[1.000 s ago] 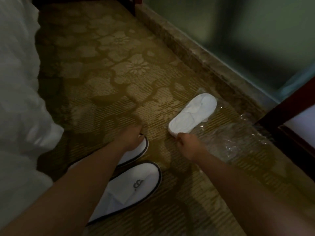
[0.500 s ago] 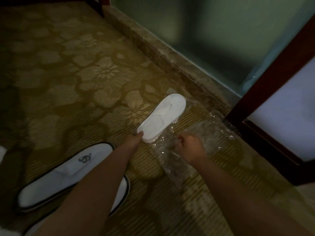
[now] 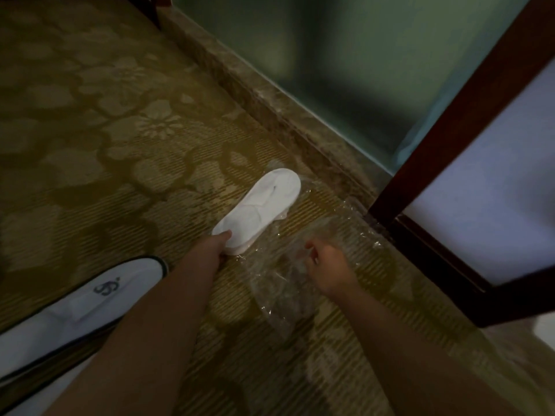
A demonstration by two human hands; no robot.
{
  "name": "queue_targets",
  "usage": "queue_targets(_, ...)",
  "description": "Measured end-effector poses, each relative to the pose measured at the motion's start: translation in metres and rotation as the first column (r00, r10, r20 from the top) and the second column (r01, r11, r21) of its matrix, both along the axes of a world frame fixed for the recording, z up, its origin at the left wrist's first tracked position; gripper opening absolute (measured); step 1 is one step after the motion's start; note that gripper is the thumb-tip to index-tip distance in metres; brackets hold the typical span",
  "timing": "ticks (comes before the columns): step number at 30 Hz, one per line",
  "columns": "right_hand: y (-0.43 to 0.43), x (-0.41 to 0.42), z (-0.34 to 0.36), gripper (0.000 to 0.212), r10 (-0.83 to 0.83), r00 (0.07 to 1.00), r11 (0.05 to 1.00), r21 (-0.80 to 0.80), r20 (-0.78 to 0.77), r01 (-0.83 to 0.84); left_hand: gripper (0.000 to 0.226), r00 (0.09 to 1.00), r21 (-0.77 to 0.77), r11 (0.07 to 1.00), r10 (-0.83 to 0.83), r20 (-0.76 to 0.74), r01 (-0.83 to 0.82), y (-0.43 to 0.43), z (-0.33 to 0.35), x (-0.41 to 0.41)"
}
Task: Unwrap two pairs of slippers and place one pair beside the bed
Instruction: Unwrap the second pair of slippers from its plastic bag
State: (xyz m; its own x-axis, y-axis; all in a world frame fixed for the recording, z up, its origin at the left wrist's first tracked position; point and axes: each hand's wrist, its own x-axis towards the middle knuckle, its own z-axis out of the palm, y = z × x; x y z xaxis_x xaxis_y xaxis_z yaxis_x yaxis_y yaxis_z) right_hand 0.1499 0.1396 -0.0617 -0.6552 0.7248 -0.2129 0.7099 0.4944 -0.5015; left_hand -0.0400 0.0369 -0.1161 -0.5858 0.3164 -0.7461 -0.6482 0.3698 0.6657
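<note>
A flat white pair of slippers (image 3: pixel 261 208), stacked sole to sole, lies on the patterned carpet with its far end on clear plastic wrap (image 3: pixel 288 283). My left hand (image 3: pixel 217 246) grips the near end of this stack. My right hand (image 3: pixel 326 268) pinches the crumpled clear wrap just right of the stack. A second pair, white with dark trim and a dark logo (image 3: pixel 75 310), lies unwrapped at the lower left, partly hidden by my left forearm.
A stone skirting (image 3: pixel 270 106) runs diagonally along a green wall. A dark wooden frame with a pale panel (image 3: pixel 450 205) stands at the right, close to the wrap. Dark furniture legs (image 3: pixel 150 10) show at the top.
The view swung right and the bed left the picture. My left hand left the trimmed slippers and took the near end of the white stack. My right hand shifted from the stack to the wrap.
</note>
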Motion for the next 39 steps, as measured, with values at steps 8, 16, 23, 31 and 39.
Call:
queue_targets(8,0.006,0.006,0.002,0.033,-0.044,0.999,0.999,0.005,0.024,0.043,0.076,0.992,0.131,0.984,0.123,-0.018,-0.12,-0.002,0.019,-0.01)
queue_targets(16,-0.011,-0.017,0.018,0.033,-0.006,0.999,1.0,-0.008,-0.048,0.006,0.058,0.944,0.204,0.949,0.277,-0.179,-0.239,-0.049,0.047,-0.037)
queue_targets(23,-0.028,-0.035,0.048,0.043,-0.163,0.96,0.987,-0.055,-0.229,0.154,0.05,0.966,0.26,0.957,0.177,-0.186,-0.125,-0.089,0.102,-0.05)
queue_targets(31,-0.044,-0.029,0.094,0.056,-0.262,0.887,0.964,-0.056,-0.381,0.261,0.049,0.949,0.237,0.971,0.061,-0.308,0.015,-0.13,0.166,-0.066)
queue_targets(39,-0.054,-0.027,0.119,0.06,-0.393,0.836,0.83,-0.539,-0.382,0.145,0.03,0.948,0.22,0.967,-0.056,-0.314,0.13,-0.162,0.184,-0.067)
